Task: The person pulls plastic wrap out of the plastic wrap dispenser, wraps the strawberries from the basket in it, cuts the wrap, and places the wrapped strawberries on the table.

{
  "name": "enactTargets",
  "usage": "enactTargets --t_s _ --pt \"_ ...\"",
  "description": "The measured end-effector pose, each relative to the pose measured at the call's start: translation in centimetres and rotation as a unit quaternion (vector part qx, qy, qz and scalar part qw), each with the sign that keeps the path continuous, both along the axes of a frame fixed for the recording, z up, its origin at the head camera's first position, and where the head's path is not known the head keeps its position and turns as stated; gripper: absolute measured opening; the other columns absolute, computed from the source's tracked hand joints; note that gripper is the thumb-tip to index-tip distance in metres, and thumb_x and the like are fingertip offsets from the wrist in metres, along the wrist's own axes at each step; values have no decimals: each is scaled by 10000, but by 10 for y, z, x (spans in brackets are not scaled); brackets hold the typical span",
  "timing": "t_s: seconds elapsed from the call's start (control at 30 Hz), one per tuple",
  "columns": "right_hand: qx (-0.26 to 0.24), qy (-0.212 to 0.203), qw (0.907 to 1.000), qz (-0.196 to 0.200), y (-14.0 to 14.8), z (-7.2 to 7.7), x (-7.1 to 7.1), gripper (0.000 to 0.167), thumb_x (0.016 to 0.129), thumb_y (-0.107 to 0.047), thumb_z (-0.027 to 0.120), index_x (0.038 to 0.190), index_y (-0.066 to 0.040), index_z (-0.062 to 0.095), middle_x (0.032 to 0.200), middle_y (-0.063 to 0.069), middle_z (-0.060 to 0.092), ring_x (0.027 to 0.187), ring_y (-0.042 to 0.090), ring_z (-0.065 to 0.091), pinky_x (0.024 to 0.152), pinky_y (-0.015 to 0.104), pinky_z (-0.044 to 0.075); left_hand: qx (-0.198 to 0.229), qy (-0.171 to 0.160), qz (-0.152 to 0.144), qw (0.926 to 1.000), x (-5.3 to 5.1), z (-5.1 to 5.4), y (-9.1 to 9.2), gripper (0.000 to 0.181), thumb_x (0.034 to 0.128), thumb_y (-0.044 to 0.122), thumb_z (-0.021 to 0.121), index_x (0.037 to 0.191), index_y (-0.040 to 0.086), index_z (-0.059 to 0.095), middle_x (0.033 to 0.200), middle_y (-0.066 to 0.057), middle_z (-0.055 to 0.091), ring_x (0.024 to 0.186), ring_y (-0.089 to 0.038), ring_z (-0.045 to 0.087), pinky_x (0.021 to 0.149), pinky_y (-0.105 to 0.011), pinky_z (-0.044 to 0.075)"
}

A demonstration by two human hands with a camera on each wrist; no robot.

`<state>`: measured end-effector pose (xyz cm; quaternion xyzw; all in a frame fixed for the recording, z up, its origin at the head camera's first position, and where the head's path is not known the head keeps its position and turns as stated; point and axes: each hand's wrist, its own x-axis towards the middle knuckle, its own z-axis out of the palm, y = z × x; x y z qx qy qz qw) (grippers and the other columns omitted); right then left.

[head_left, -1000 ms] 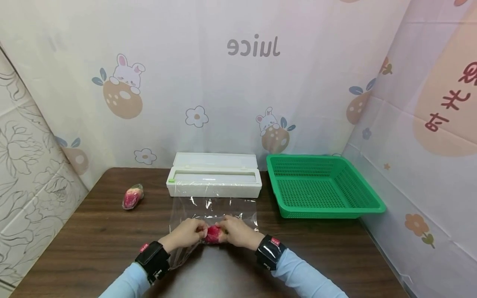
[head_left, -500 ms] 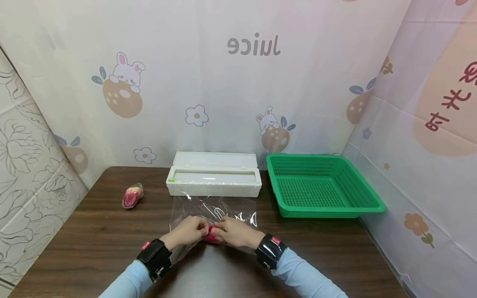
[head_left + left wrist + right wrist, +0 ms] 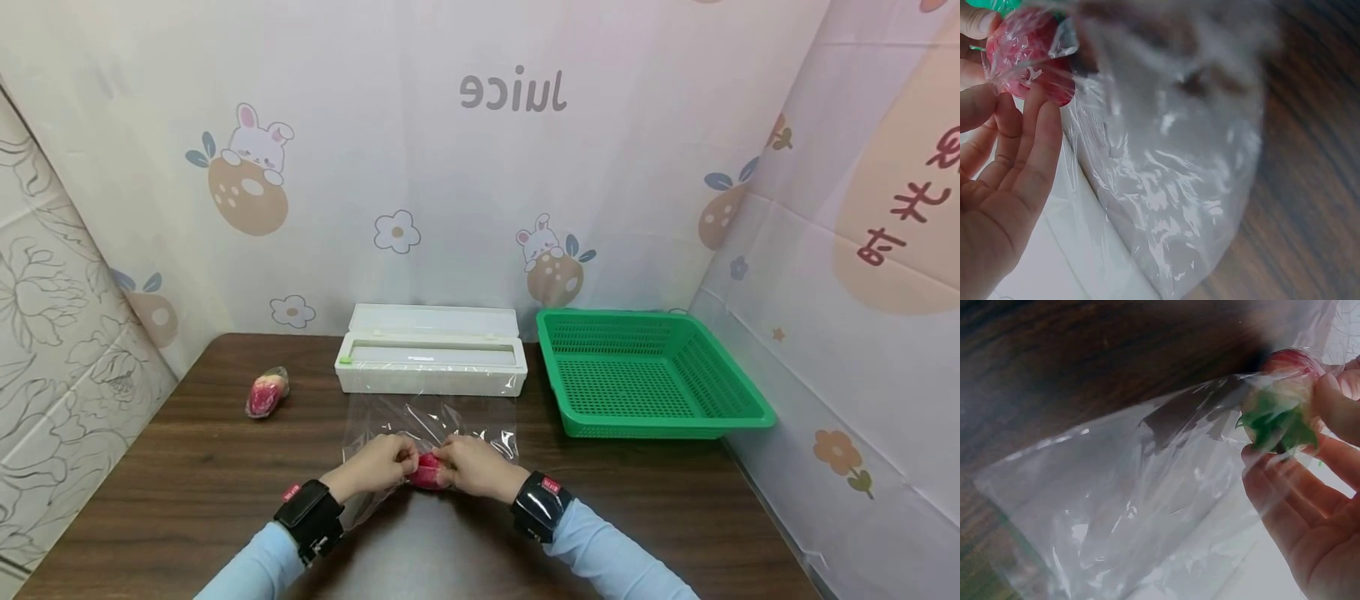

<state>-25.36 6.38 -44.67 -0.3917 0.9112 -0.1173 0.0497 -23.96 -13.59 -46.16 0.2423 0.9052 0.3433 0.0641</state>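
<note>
A red strawberry [image 3: 427, 472] with a pale top and green leaves [image 3: 1279, 425] lies in clear plastic film [image 3: 1166, 187], between my two hands. My left hand [image 3: 377, 465] pinches the film against the strawberry's red end, thumb and forefinger together. From the other side, my right hand [image 3: 480, 467] holds the strawberry at its leafy end, thumb above and fingers below. Film stretches from both hands back to a white cling film box [image 3: 431, 379], whose lid stands up. Fingers and film hide part of the strawberry in the head view.
Another strawberry [image 3: 267, 392], wrapped in film, lies at the left of the brown wooden table [image 3: 187, 492]. A green plastic basket [image 3: 667, 432] stands at the back right, beside the cling film box. Printed curtains [image 3: 465, 167] close off the back and sides.
The film between the hands and the box has been drawn up and creased. My fingers have shifted slightly on the strawberry, which has turned to show more red.
</note>
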Motion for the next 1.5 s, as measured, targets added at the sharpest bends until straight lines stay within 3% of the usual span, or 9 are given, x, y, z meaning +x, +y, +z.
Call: enactTargets --t_s 0.2,0.33,0.5,0.83,1.07,1.2,1.3,1.4,1.5 --pt "-9 -152 9999 -9 1 1 0 362 839 -228 650 1168 -79 628 1044 42 636 892 145 616 739 256 504 -12 172 250 9995 8 1 -2 59 856 108 593 801 126 602 702 76 552 605 -23 469 549 -204 395" --pt "-18 -195 9998 -33 1 2 0 370 836 -233 649 1171 -77 626 1045 42 636 885 148 623 728 248 507 -590 560 308 9962 22 0 -3 185 759 258 713 833 141 590 769 62 577 682 -69 531 582 -238 431" --pt "-82 -303 9995 8 1 4 -1 351 846 -214 640 1168 -73 626 1030 43 636 863 133 622 714 228 502 -1165 1274 131 9849 32 -3 -10 179 718 161 727 779 143 559 718 77 541 638 -83 511 545 -255 409" --pt "-251 -275 9992 136 4 2 -3 270 852 -164 630 1103 -70 667 978 47 655 863 136 621 736 230 499 -445 331 631 9965 22 0 -36 105 845 87 602 756 140 623 667 90 565 574 -21 446 523 -210 373" --pt "-212 -442 9988 62 3 4 -4 279 846 -186 637 1105 -83 665 970 30 652 855 107 603 743 207 486 -491 -93 1204 9915 17 -3 -52 88 858 92 597 786 129 631 684 60 563 595 -71 458 545 -244 377" --pt "-289 -614 9977 27 2 4 -8 275 850 -185 631 1101 -77 666 972 34 653 848 105 599 733 204 482 -764 100 1564 9847 16 -4 -52 64 837 70 617 798 116 639 695 47 566 604 -90 478 557 -276 400" --pt "-402 -712 9966 49 2 3 -11 263 856 -175 625 1092 -69 671 953 34 653 834 99 598 723 200 480 -1059 896 1695 9757 24 1 -42 80 780 36 656 806 110 647 747 28 615 655 -120 557 605 -308 468" --pt "-474 -815 9955 49 3 3 -12 262 857 -174 620 1091 -67 672 940 35 651 825 106 601 720 207 478 -1048 1692 1325 9710 43 7 -23 138 745 32 674 858 110 661 824 -10 663 739 -156 625 671 -322 516" --pt "-490 -872 9950 15 4 4 -13 265 852 -171 622 1091 -69 671 937 38 657 830 129 611 728 223 481 -858 1972 310 9761 62 8 -5 208 783 76 654 990 78 664 973 -48 685 864 -180 652 749 -330 526"
